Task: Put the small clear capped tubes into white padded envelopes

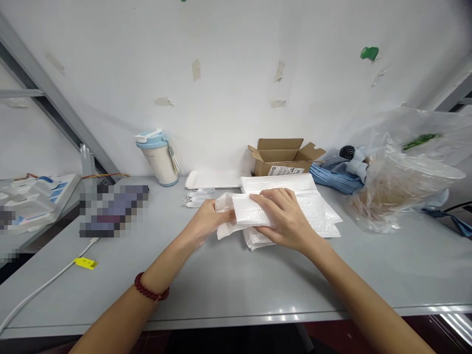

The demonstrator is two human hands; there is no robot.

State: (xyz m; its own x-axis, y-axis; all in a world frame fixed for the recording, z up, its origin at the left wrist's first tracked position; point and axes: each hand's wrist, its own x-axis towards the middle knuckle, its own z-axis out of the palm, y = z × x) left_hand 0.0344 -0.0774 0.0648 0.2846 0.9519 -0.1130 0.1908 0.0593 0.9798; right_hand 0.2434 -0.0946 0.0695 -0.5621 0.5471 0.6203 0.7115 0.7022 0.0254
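Note:
A white bubble mailer (250, 210) is held between my two hands just above the table. My left hand (208, 219) is closed at its left end, with the fingertips partly hidden in the opening or behind the flap. From above and the right, my right hand (282, 216) grips the mailer, thumb below and fingers over the top. Beneath and behind lies a stack of white bubble mailers (313, 211), some fanned out to the right. Several small white strap-like items (199, 196) rest on the table beyond my left hand.
An open cardboard box (282, 156) and a shallow white tray (214, 179) stand by the wall. A tumbler (158, 160) and a blurred phone-like device (116, 211) with a cable are leftward. Blue cloth (339, 177) and a plastic-wrapped bundle (401, 182) sit right.

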